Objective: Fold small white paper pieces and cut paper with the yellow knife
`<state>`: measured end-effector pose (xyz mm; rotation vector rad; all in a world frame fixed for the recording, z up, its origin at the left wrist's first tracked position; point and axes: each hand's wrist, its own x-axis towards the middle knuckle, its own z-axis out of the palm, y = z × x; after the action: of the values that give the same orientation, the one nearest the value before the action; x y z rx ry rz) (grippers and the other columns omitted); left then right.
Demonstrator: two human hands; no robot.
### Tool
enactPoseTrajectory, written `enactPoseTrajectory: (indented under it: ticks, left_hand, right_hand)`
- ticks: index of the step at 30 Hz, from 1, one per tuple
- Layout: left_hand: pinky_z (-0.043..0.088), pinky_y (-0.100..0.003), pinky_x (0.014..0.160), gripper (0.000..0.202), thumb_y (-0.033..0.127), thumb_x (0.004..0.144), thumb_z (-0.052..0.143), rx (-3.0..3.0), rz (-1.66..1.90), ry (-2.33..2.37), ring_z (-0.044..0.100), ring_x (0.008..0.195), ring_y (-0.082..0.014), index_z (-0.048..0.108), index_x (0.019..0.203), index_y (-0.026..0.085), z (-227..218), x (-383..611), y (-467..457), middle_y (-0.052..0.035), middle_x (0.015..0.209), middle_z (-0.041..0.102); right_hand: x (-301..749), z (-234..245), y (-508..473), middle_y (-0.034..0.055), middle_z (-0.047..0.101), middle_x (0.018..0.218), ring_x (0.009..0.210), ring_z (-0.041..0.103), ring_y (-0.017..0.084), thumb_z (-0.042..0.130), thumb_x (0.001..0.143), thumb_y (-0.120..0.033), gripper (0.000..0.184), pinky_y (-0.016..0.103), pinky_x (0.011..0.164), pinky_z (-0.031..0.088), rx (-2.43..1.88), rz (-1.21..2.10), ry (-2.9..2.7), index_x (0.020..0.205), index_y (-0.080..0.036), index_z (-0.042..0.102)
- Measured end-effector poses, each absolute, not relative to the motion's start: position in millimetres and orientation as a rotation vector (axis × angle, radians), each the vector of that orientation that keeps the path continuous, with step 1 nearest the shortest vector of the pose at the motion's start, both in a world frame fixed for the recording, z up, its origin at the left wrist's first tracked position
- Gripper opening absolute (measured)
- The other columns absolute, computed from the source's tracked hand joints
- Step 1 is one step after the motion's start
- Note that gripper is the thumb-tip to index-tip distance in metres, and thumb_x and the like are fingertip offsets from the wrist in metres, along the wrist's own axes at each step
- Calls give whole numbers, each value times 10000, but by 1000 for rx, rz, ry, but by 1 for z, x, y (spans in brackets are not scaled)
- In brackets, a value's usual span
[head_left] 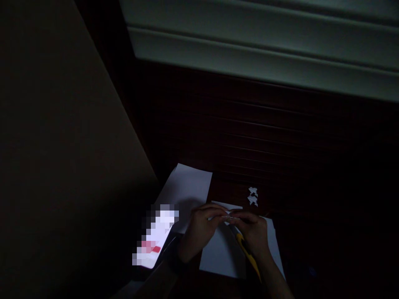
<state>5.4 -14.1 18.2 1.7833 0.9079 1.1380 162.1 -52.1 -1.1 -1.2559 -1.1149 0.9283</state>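
Observation:
The scene is very dark. My left hand [199, 230] and my right hand [254, 232] meet over a white sheet of paper [222, 253], and both pinch a small white folded paper piece [230, 215] between their fingertips. A yellow utility knife [247, 253] lies on the sheet under my right hand and wrist. Two small folded paper figures [252, 196] sit on the dark table just beyond my hands.
Another white sheet [187, 187] lies to the far left of my hands. A lit phone screen [156, 241], blurred, glows at the left. The dark wooden table [296, 166] runs back to a pale wall ledge [249, 54].

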Motion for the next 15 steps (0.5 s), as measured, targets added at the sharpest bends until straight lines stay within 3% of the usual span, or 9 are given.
enactPoseTrajectory:
  ticks: [15]
  left_hand:
    - [505, -233, 724, 132, 95, 747, 630, 1689, 1155, 960, 641, 784, -145, 704, 736, 204, 16, 10, -20, -10, 814, 692]
  right_hand:
    - [160, -5, -56, 7, 709, 742, 725, 653, 178, 729, 676, -197, 49, 268, 686, 503, -1301, 866, -1082, 657, -225, 694]
